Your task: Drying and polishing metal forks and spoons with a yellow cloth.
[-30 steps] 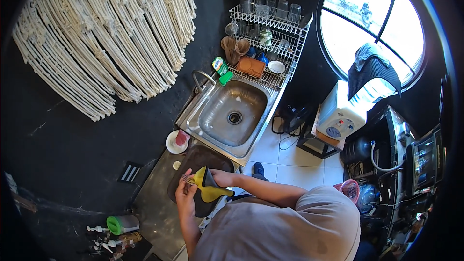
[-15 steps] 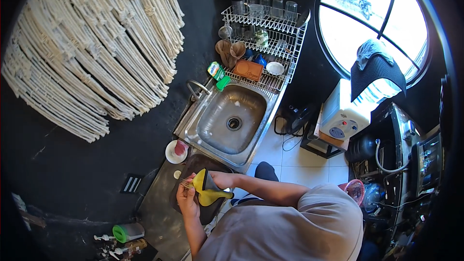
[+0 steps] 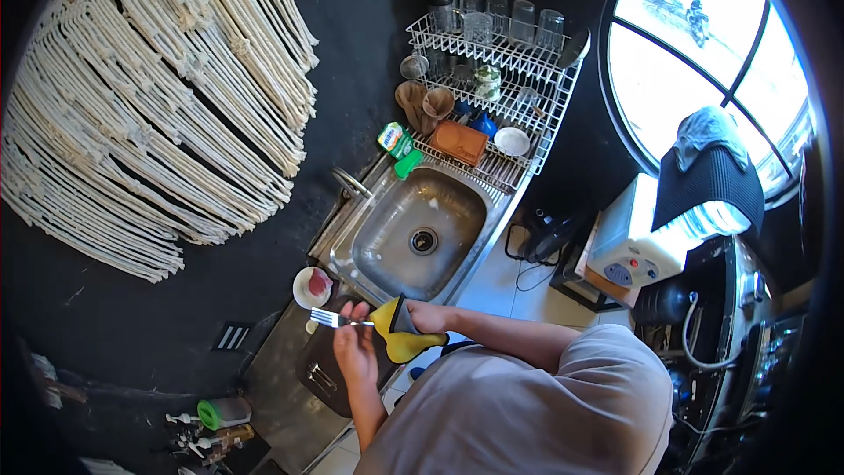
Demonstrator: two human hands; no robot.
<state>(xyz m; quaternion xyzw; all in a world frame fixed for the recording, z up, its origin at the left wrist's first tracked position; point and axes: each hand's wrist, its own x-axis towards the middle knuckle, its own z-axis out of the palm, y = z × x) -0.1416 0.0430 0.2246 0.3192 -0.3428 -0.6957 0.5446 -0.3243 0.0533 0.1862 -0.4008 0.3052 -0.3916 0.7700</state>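
A metal fork (image 3: 330, 317) is held in my left hand (image 3: 353, 354), its tines pointing left, above a dark brown tray (image 3: 318, 400). My right hand (image 3: 427, 317) grips a yellow and grey cloth (image 3: 405, 343). The cloth touches or wraps the fork's handle end; part of the handle is hidden there. Some pieces of metal cutlery (image 3: 323, 376) lie on the tray just below my left hand.
Ahead is a steel sink (image 3: 387, 237) with a tap (image 3: 352, 182). A white bowl (image 3: 311, 288) with something reddish stands beside it. Behind is a white wire rack (image 3: 519, 66) of glasses. A green bottle (image 3: 395, 138) and pump bottles (image 3: 215, 446) flank the counter.
The fork has turned in my left hand, its tines now pointing left, clear of the cloth. Cutlery on the tray has come into sight. The whole view has shifted slightly.
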